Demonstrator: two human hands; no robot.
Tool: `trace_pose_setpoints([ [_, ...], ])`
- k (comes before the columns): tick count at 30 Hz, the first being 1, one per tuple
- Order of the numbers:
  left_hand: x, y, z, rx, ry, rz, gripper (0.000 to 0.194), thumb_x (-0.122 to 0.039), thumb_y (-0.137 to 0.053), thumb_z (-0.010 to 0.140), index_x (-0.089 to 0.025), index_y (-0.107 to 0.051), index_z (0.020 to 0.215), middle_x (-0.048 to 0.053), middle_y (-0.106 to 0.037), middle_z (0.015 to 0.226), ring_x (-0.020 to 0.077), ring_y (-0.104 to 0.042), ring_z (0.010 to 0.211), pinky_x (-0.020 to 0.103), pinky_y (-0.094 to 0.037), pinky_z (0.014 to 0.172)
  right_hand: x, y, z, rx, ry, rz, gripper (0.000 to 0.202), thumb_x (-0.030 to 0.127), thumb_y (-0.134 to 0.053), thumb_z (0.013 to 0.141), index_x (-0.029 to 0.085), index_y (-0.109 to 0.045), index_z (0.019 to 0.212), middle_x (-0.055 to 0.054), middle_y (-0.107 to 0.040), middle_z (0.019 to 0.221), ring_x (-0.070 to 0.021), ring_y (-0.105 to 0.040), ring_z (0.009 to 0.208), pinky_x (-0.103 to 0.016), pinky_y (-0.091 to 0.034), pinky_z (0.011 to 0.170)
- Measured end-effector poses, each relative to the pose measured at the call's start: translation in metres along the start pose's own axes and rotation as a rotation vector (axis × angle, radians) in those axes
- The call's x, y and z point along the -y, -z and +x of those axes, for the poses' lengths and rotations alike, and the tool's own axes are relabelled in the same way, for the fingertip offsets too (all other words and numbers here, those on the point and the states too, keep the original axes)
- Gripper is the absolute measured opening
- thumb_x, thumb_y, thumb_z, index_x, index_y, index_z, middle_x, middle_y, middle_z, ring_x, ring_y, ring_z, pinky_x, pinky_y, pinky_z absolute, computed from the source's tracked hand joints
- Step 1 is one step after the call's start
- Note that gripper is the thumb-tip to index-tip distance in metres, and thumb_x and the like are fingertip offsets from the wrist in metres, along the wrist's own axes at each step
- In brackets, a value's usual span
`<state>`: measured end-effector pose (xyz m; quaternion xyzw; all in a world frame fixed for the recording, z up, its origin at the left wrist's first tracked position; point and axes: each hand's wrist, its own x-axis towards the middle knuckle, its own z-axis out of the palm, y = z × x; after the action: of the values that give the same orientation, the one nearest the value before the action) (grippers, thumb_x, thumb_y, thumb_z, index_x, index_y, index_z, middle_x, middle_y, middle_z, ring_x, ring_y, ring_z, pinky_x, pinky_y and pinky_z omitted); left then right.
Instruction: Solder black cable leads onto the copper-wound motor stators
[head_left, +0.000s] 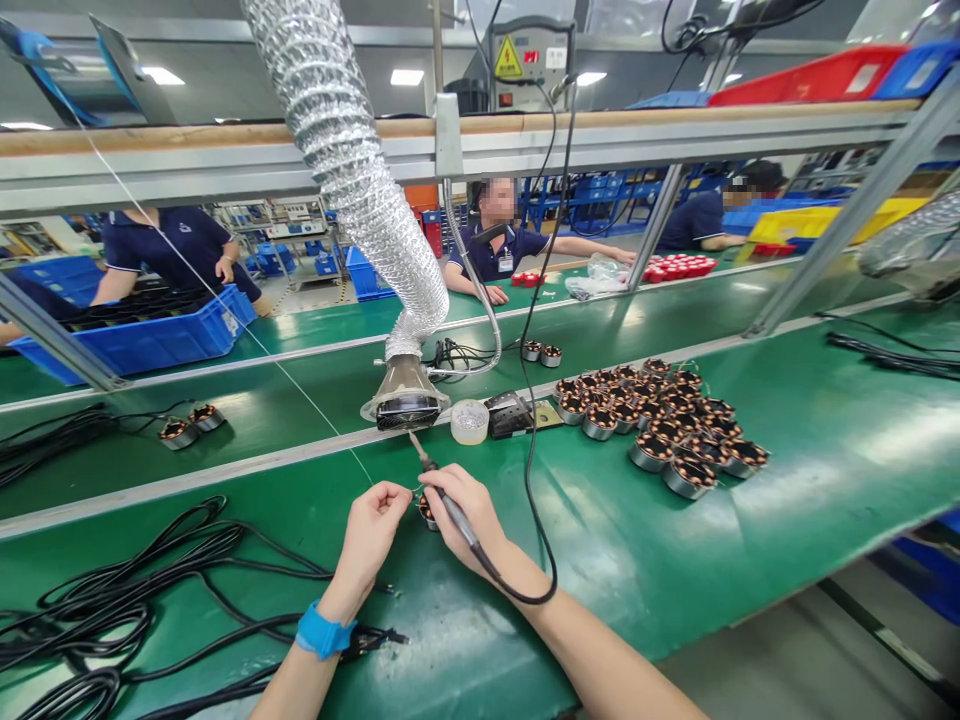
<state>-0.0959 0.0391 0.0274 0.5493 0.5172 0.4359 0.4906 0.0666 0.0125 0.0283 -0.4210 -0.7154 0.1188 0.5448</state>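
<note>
Where gripped, soldering iron (459, 517) inside right hand (466, 505).

Soldering iron (459, 518): dark grip, slim, tilted in R hand (466, 505), tip pointing approx 11 o'clock, raised off the bench (600, 560); blk cord loops off its rear at approx 5 o'clock. Stator (427, 512): small, round, silver rim w/ copper coils, mostly hidden, on green benchtop btwn both hands, approx 6 o'clock of iron tip. Thin pale strand (322, 413): taut, runs from by L hand (379, 515) toward approx 11 o'clock.
</note>
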Motion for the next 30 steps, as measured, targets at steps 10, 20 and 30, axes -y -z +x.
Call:
trace_pose_setpoints([
  [10,-0.014,0.004,-0.007,0.076,-0.108,0.115,0.032,-0.047,-0.066,0.078,-0.015,-0.064,0.073,0.002,-0.061,0.069,0.0152,-0.051,0.064,0.024,-0.039,0.061,-0.014,-0.015,-0.002,0.152,0.019,0.085,0.048,0.002,-0.045,0.088,0.024,-0.054,0.131,-0.007,-0.05,0.11,-0.014,-0.06,0.088,-0.026,-0.054,0.08],
  [20,-0.011,0.017,-0.005,0.228,0.138,0.014,0.048,-0.062,-0.067,0.073,-0.015,-0.059,0.076,-0.01,-0.029,0.053,0.0065,-0.022,0.046,0.022,-0.015,0.045,-0.016,-0.017,-0.008,0.144,0.067,0.033,0.045,0.004,-0.047,0.088,0.023,-0.055,0.127,-0.006,-0.052,0.106,-0.0143,-0.059,0.085,-0.025,-0.053,0.078],
  [30,-0.009,0.017,-0.004,0.202,0.241,-0.051,0.043,-0.055,-0.07,0.066,-0.015,-0.058,0.072,-0.012,-0.024,0.049,0.0036,-0.016,0.042,0.02,-0.009,0.043,-0.002,0.0,-0.003,-0.06,-0.006,0.058,0.023,0.018,-0.052,0.095,0.021,-0.063,0.115,-0.007,-0.067,0.097,-0.0164,-0.065,0.084,-0.028,-0.052,0.079],
])
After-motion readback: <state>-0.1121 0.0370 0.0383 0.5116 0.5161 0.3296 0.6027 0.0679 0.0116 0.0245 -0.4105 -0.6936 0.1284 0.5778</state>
